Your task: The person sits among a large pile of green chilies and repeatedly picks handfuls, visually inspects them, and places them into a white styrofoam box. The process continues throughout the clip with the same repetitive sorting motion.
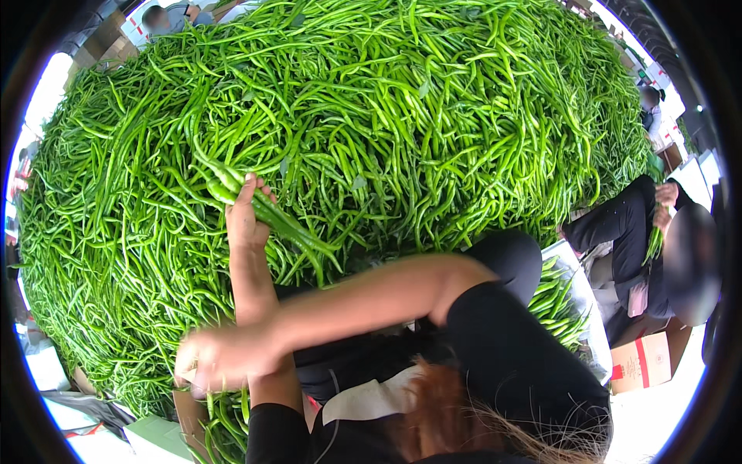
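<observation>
My left hand [246,220] is raised in front of the pile, its fingers closed round a small bunch of long green chili peppers [292,230]. My right arm crosses over my left forearm. At its end, my right hand [220,359] is smeared by motion, so its fingers and anything in them cannot be made out. It hovers by a cardboard box [188,417] at the lower left, where loose green chilies [224,425] show. A huge heap of green chilies [433,139] spreads out ahead of me.
To my right, a white-lined container [591,313] holds more chilies. Beyond it sits a co-worker [649,232] in dark clothes with chilies in hand, near a printed carton [641,362]. Other people [182,17] are at the heap's far edges.
</observation>
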Demonstrator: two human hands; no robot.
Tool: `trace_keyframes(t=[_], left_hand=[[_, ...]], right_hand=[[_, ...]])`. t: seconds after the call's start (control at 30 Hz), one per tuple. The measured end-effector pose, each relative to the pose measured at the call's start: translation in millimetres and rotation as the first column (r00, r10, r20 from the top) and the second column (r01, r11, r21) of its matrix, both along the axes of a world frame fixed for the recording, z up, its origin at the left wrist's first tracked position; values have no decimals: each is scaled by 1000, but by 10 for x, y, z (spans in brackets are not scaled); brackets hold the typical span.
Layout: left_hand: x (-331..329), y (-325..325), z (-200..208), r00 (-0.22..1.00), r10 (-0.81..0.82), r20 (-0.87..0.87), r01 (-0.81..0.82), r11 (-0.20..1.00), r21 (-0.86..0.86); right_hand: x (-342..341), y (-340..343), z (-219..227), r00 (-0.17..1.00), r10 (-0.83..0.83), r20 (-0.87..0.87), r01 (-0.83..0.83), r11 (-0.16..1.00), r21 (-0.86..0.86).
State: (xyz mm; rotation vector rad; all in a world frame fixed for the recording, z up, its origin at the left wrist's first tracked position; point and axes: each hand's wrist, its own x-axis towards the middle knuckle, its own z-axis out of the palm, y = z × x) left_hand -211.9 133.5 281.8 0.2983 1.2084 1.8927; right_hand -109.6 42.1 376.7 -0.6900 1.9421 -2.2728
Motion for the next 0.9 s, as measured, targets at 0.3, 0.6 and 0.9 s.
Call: trace_keyframes(t=[0.3,0.6,0.9], left_hand=[[256,217,260,998,10,-67,-6,998,59],[516,480,222,989,-141,-50,144,987,68],[648,524,93,967,-183,-176,205,971,120]], right_hand=[[1909,3630,-1712,-419,-845,331,543,59,838],[2452,3691,-2330,-135,-414,900,895,338,290],[2848,3121,-1489,-114,-671,733,892,255,372]])
